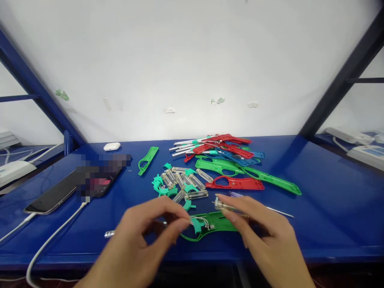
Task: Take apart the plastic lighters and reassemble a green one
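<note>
My left hand (150,236) is closed, thumb and forefinger pinched at the edge of a teal trigger (196,225). That trigger lies in a green lighter shell half (223,222) with white wires beside it. A silver tube tip (109,233) shows left of my left hand; whatever joins it is hidden. Between the thumb and fingers of my right hand (267,236) is a clear lighter fuel tank (229,208), tilted above the shell, its valve end pointing left. More clear tanks (196,195) and teal triggers (163,190) lie just beyond my hands.
Red, blue and green shells with silver tubes form a pile (222,148) at the back. A red shell half (235,183), a screwdriver (280,211) and a lone green shell (148,160) lie nearer. Two phones with cables (57,192) and a white earbud case (112,146) are left.
</note>
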Demonstrator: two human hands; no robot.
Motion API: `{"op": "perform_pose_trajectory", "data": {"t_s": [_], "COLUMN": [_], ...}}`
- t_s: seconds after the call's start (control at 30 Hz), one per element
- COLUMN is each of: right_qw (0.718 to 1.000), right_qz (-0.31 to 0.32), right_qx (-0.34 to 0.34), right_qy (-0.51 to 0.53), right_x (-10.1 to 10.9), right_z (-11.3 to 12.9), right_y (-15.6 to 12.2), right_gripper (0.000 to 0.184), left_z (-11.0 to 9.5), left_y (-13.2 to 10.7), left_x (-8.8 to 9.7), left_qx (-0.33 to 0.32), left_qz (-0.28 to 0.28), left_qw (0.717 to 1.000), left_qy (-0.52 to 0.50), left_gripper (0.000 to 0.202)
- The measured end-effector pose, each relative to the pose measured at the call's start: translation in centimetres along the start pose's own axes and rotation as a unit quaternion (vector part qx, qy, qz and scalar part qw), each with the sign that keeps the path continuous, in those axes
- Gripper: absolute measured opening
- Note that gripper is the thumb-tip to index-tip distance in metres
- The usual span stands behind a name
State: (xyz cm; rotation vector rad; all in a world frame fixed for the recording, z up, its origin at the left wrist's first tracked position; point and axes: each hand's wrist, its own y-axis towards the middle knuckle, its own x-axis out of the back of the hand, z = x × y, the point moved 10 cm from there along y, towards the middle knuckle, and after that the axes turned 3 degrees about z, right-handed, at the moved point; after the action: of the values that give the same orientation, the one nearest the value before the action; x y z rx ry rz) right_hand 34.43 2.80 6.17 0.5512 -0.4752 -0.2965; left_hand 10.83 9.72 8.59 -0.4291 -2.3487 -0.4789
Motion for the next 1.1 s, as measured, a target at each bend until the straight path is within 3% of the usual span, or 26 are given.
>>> {"op": "perform_pose_trajectory", "data": {"t_s": [0.03,0.1,0.3,0.57,0.9,1.0,1.1], "right_qw": [1.0,0.999,0.999,0.998,0.996,0.994,0.979], "right_qz": [0.002,0.009,0.021,0.04,0.054,0.045,-0.019], "right_qx": [0.015,0.033,0.033,0.047,0.065,0.1,0.179], "right_qy": [0.001,-0.001,0.001,0.028,0.026,-0.022,-0.1], "right_x": [-0.1,-0.2,0.0,-0.4,-0.6,-0.5,0.1], "right_z": [0.3,0.6,0.5,1.2,1.6,1.7,2.4], "right_y": [0.0,0.0,-0.6,-0.5,-0.5,-1.2,-2.5], "right_gripper": [0.022,0.026,0.031,0.029,0.03,0.032,0.039], "left_z": [-0.8,-1.9,-1.1,-1.1,-1.7,-2.0,-1.9], "left_y": [-0.1,0.0,0.7,-0.1,-0.4,-0.2,-0.1], "left_x": [-1.9,-4.2,-7.3,-8.6,-9.6,-9.6,-9.6], "left_qx": [0.001,-0.004,0.034,0.097,0.138,0.137,0.133], "left_qz": [0.033,0.045,0.07,0.136,0.162,0.165,0.157], "left_qw": [0.999,0.994,0.983,0.949,0.902,0.893,0.89], "left_qy": [-0.043,-0.099,-0.165,-0.266,-0.375,-0.396,-0.407], "left_gripper": [0.03,0.027,0.031,0.034,0.04,0.041,0.04]}}
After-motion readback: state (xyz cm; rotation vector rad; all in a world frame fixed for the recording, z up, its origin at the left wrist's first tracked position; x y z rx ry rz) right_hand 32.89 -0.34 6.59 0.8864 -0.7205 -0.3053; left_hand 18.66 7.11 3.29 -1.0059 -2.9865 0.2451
